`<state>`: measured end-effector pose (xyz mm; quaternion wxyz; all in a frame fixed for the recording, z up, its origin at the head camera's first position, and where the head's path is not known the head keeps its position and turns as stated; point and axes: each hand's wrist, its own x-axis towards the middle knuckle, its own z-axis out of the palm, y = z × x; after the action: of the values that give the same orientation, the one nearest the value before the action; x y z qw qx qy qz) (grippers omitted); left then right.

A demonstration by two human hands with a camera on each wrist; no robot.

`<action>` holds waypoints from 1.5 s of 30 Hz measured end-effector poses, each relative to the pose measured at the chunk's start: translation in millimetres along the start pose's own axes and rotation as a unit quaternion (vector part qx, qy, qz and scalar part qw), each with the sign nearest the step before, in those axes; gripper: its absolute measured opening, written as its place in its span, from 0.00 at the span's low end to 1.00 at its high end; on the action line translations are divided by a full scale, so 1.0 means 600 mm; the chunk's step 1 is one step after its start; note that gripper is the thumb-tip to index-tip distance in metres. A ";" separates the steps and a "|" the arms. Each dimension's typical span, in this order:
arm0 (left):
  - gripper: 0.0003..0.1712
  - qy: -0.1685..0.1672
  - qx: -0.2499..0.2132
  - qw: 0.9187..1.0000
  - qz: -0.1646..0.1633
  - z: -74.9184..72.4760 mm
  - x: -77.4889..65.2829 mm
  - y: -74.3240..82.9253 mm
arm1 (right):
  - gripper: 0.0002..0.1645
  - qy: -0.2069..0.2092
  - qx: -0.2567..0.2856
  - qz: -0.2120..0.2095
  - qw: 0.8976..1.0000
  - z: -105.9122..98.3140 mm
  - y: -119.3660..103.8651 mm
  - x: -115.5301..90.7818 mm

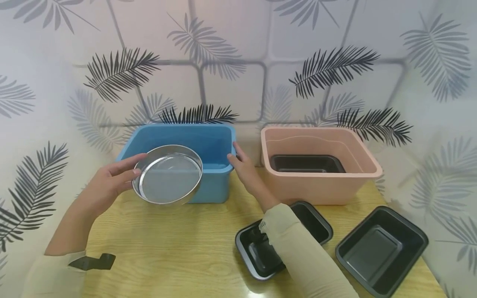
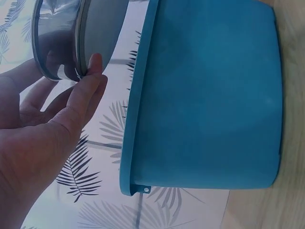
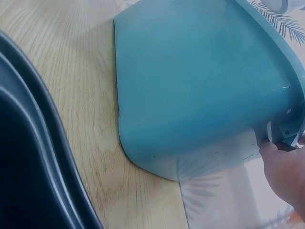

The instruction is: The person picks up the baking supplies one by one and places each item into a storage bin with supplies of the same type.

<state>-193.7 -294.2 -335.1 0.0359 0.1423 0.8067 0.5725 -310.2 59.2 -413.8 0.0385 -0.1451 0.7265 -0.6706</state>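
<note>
My left hand (image 1: 113,180) pinches the side of a round metal sieve (image 1: 171,178), thumb on its near face. Blue shows through the fine mesh, and the sieve is tilted in front of a blue plastic bin (image 1: 210,186). Seen from the left wrist, the sieve (image 2: 59,36) is above the rim of the bin (image 2: 209,95). My right hand (image 1: 247,174) grips the right rim of the blue bin; in the right wrist view only part of that hand (image 3: 286,174) shows, at the rim of the bin (image 3: 200,81).
A pink bin (image 1: 316,188) with a dark pan (image 1: 307,163) inside stands to the right. Two dark baking pans lie in front: one pan (image 1: 261,256) partly under my right forearm, another pan (image 1: 380,248) near the table's right edge. Wood-grain table (image 1: 167,248) spreads below; a leaf-patterned sheet hangs behind.
</note>
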 end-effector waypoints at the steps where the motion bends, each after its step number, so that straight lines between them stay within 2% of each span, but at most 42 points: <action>1: 0.29 0.000 -0.001 1.000 0.001 -0.004 0.004 0.002 | 0.38 0.000 -0.002 0.000 1.000 0.000 0.000 0.000; 6: 0.30 0.006 0.007 1.000 -0.004 -0.018 0.029 0.006 | 0.38 0.002 -0.010 -0.001 1.000 0.000 0.000 0.002; 9: 0.30 0.008 -0.007 1.000 -0.010 -0.026 0.048 0.004 | 0.38 0.005 -0.011 0.000 1.000 -0.001 0.000 0.002; 14: 0.31 -0.006 -0.018 1.000 -0.001 -0.045 0.082 -0.001 | 0.38 0.007 -0.009 0.003 1.000 -0.001 -0.002 0.000; 21: 0.33 0.019 -0.001 0.999 -0.040 -0.063 0.121 0.005 | 0.38 0.007 -0.001 0.003 1.000 0.000 -0.002 0.000; 24: 0.33 0.018 0.013 0.999 -0.047 -0.069 0.137 0.004 | 0.38 0.006 0.000 0.001 1.000 0.000 -0.002 -0.001; 34: 0.34 0.004 0.024 0.998 -0.059 -0.082 0.179 -0.021 | 0.39 -0.002 -0.004 -0.004 1.000 -0.002 -0.001 0.000; 39: 0.33 -0.003 0.038 0.998 -0.056 -0.082 0.196 -0.035 | 0.38 -0.003 -0.011 0.000 1.000 -0.002 -0.002 -0.001; 45: 0.31 -0.028 0.046 0.997 -0.063 -0.076 0.220 -0.050 | 0.38 -0.004 -0.009 0.003 1.000 -0.002 -0.002 -0.001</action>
<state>-335.6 -309.5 -333.9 0.0883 0.1088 0.8380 0.5273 -309.8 60.7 -412.5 0.0420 -0.1458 0.7328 -0.6633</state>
